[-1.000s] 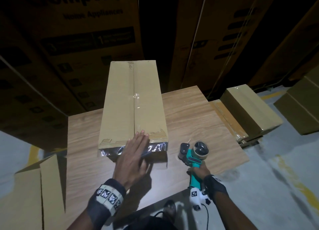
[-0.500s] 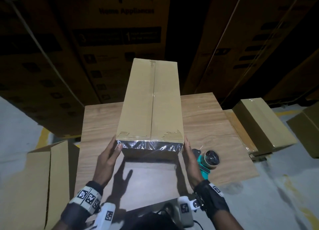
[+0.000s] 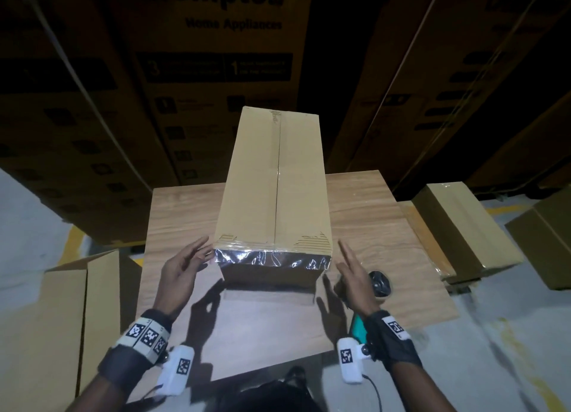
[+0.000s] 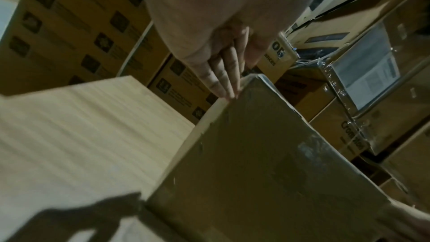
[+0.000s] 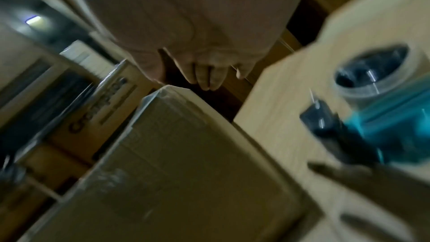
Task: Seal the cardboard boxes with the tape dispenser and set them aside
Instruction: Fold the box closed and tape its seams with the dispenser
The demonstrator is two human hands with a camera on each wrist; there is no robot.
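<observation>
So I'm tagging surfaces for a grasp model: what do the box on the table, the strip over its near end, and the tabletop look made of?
The box looks like plain matte brown cardboard, with a flap seam down its top. The strip seems to be clear glossy plastic tape, wrinkled and glinting. The tabletop shows pale wood grain with a smooth finish; laminate or real wood cannot be told.

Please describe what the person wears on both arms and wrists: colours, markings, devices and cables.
Both hands are bare. The left hand has a dark wrist sleeve with a white band of black square-code markers. The right hand has a dark sleeve with one such marker. Under each wrist hangs a white camera unit carrying a square code; a thin black cable leaves the right unit.
</observation>
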